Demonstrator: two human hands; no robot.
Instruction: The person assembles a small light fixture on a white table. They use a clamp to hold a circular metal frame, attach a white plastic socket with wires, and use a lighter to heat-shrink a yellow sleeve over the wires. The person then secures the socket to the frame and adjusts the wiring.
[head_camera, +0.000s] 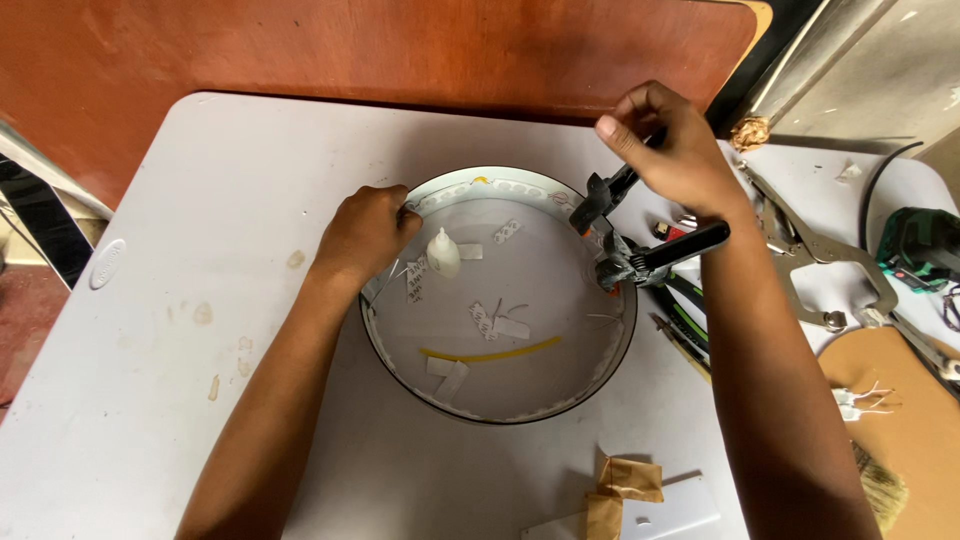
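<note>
Overhead view of a white tabletop (200, 200). Left: the left hand (365, 232) grips the near-left rim of a shallow round tray (520, 405), fingers curled closed over its edge. Centre: inside the tray lie a small white glue bottle (443, 253), scraps of white tape (497, 322) and a yellow strip (490, 354). Right: the right hand (665, 150) is closed around the handles of a black spring clamp (610, 235), which bites the tray's right rim. Far right: locking pliers (815, 255), a green power tool (920, 245) and a brush (880, 490).
</note>
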